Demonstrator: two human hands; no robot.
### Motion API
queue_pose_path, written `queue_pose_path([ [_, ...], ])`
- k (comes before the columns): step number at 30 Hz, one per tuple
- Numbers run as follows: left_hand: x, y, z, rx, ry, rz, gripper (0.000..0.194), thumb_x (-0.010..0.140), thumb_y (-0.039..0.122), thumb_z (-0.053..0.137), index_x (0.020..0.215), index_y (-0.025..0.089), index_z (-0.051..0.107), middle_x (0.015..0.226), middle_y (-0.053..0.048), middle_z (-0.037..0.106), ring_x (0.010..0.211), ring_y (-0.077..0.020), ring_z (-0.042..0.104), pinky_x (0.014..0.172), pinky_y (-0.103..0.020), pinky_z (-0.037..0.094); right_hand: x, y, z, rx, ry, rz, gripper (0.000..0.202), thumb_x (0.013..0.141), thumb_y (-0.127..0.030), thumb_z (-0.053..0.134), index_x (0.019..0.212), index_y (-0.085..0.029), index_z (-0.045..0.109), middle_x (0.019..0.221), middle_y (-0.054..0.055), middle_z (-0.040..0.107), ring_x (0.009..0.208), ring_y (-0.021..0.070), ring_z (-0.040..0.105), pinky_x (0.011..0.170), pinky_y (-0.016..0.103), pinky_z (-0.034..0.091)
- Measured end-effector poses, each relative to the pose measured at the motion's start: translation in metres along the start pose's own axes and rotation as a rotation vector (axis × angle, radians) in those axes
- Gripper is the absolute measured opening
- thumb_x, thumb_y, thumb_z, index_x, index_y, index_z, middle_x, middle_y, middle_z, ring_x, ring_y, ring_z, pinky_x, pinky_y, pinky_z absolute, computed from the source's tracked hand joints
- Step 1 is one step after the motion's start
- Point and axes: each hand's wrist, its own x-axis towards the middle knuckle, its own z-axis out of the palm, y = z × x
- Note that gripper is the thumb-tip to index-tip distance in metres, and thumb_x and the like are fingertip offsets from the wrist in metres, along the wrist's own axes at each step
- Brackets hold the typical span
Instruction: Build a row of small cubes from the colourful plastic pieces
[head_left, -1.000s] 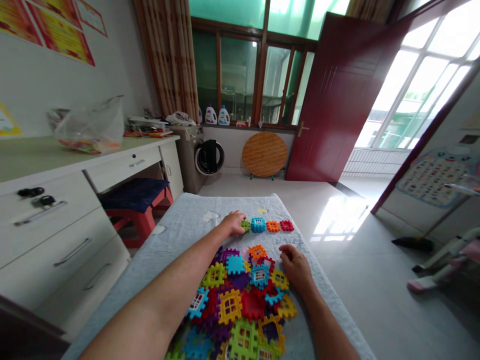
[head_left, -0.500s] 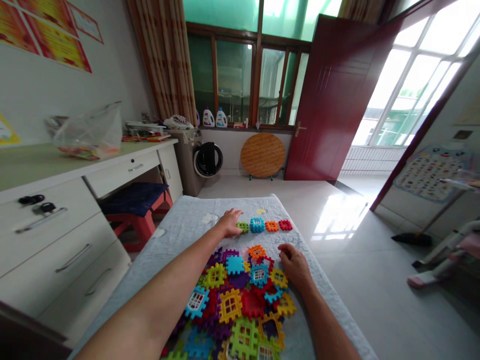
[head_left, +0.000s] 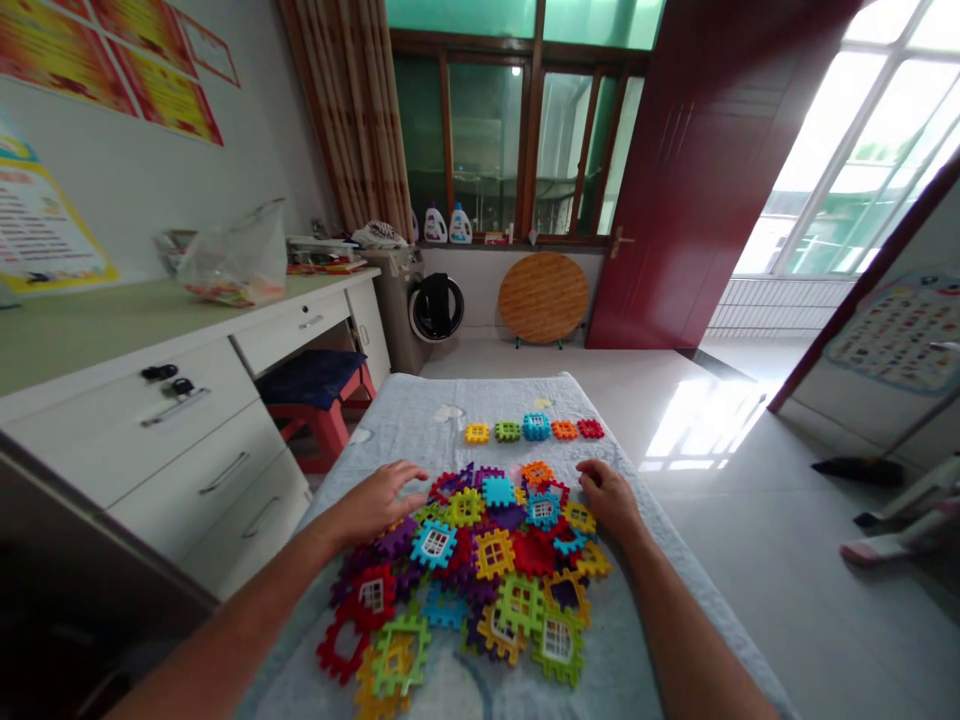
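Observation:
A heap of colourful plastic interlocking tiles (head_left: 493,554), many with window-like grids, lies on a pale blue cloth (head_left: 420,400). Beyond the heap runs a row of small pieces: a yellow tile (head_left: 477,433), a green tile (head_left: 508,431), a blue tile stack (head_left: 536,427), an orange tile (head_left: 564,430) and a red tile (head_left: 591,428). My left hand (head_left: 386,500), fingers spread and holding nothing, is at the heap's left edge. On the right side, my right hand (head_left: 609,495) rests near the orange and yellow tiles with its fingers curled in; nothing shows in them.
To the left stands a white desk (head_left: 202,405) bearing a plastic bag (head_left: 240,260), with a red stool (head_left: 322,400) beside it. A washing machine (head_left: 397,310), a round wooden tabletop (head_left: 543,297) and a dark red door (head_left: 660,200) are farther back.
My left hand has drawn back from the row to the heap's left side, and the yellow tile now shows at the row's left end. My right hand stays put. The view has shifted.

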Motion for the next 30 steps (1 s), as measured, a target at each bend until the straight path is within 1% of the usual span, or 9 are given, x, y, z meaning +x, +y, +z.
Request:
queue_pose_path([
  [3, -0.037, 0.01, 0.008, -0.025, 0.035, 0.007, 0.047, 0.079, 0.051, 0.052, 0.118, 0.024, 0.057, 0.124, -0.006, 0.057, 0.115, -0.0229, 0.051, 0.101, -0.035, 0.038, 0.001, 0.002, 0.002, 0.043, -0.005, 0.008, 0.029, 0.069, -0.034, 0.047, 0.086, -0.018, 0.064, 0.064, 0.0, 0.061, 0.062, 0.0159, 0.054, 0.063, 0.028, 0.042],
  [6, -0.054, 0.015, 0.022, -0.014, 0.076, -0.027, 0.059, 0.073, 0.056, 0.058, 0.123, 0.026, 0.054, 0.133, -0.008, 0.05, 0.122, -0.0265, 0.046, 0.104, -0.039, 0.035, 0.002, 0.004, 0.004, 0.117, -0.002, 0.005, 0.031, 0.069, -0.034, 0.046, 0.088, -0.017, 0.063, 0.068, 0.001, 0.062, 0.063, 0.0157, 0.055, 0.063, 0.028, 0.043],
  [8, -0.058, 0.016, 0.031, -0.012, 0.101, -0.041, 0.059, 0.072, 0.057, 0.06, 0.122, 0.026, 0.055, 0.132, -0.008, 0.051, 0.122, -0.0271, 0.046, 0.104, -0.04, 0.035, 0.001, 0.005, 0.005, 0.119, 0.0, -0.012, 0.032, 0.07, -0.034, 0.046, 0.089, -0.016, 0.063, 0.069, 0.001, 0.062, 0.063, 0.0157, 0.055, 0.064, 0.029, 0.043],
  [12, -0.057, 0.016, 0.042, -0.022, 0.178, -0.01, 0.05, 0.074, 0.054, 0.059, 0.114, 0.025, 0.059, 0.121, -0.007, 0.058, 0.115, -0.0255, 0.05, 0.102, -0.04, 0.038, 0.001, 0.007, 0.006, 0.083, -0.005, -0.026, 0.032, 0.069, -0.034, 0.047, 0.089, -0.016, 0.064, 0.065, 0.0, 0.061, 0.062, 0.0152, 0.055, 0.063, 0.028, 0.044],
  [17, -0.058, 0.011, 0.053, -0.013, 0.309, -0.028, 0.045, 0.077, 0.05, 0.057, 0.113, 0.023, 0.059, 0.12, -0.008, 0.059, 0.114, -0.0247, 0.05, 0.102, -0.04, 0.037, 0.002, 0.009, 0.006, 0.094, -0.015, 0.004, 0.034, 0.068, -0.034, 0.047, 0.091, -0.016, 0.064, 0.068, 0.001, 0.064, 0.061, 0.0154, 0.056, 0.063, 0.029, 0.045],
  [21, -0.062, 0.011, 0.055, 0.014, 0.35, -0.039, 0.036, 0.082, 0.044, 0.051, 0.111, 0.024, 0.059, 0.121, -0.008, 0.058, 0.115, -0.0238, 0.049, 0.103, -0.041, 0.035, 0.003, 0.009, 0.005, 0.065, -0.03, 0.0, 0.033, 0.069, -0.034, 0.047, 0.091, -0.016, 0.063, 0.07, 0.002, 0.064, 0.063, 0.0159, 0.057, 0.064, 0.029, 0.045],
  [24, -0.061, 0.015, 0.05, 0.066, 0.324, -0.022, 0.04, 0.08, 0.041, 0.054, 0.117, 0.027, 0.056, 0.128, -0.006, 0.055, 0.122, -0.0257, 0.044, 0.108, -0.047, 0.025, 0.003, 0.008, 0.005, 0.071, -0.033, 0.004, 0.032, 0.068, -0.034, 0.046, 0.09, -0.017, 0.063, 0.07, 0.002, 0.064, 0.063, 0.0158, 0.057, 0.063, 0.029, 0.045],
  [27, -0.053, 0.021, 0.04, 0.079, 0.19, 0.02, 0.054, 0.073, 0.036, 0.06, 0.126, 0.03, 0.05, 0.136, -0.004, 0.05, 0.129, -0.0278, 0.037, 0.11, -0.052, 0.015, 0.002, 0.008, 0.005, 0.089, -0.033, 0.007, 0.031, 0.068, -0.034, 0.047, 0.088, -0.017, 0.063, 0.069, 0.001, 0.064, 0.063, 0.0159, 0.057, 0.063, 0.028, 0.045],
  [30, -0.04, 0.028, 0.031, 0.054, -0.006, 0.092, 0.056, 0.067, 0.026, 0.061, 0.122, 0.03, 0.053, 0.13, -0.004, 0.055, 0.124, -0.026, 0.044, 0.108, -0.046, 0.023, 0.002, 0.007, 0.005, 0.097, -0.025, 0.014, 0.031, 0.067, -0.034, 0.047, 0.087, -0.018, 0.064, 0.068, 0.001, 0.064, 0.062, 0.0159, 0.057, 0.063, 0.028, 0.045],
])
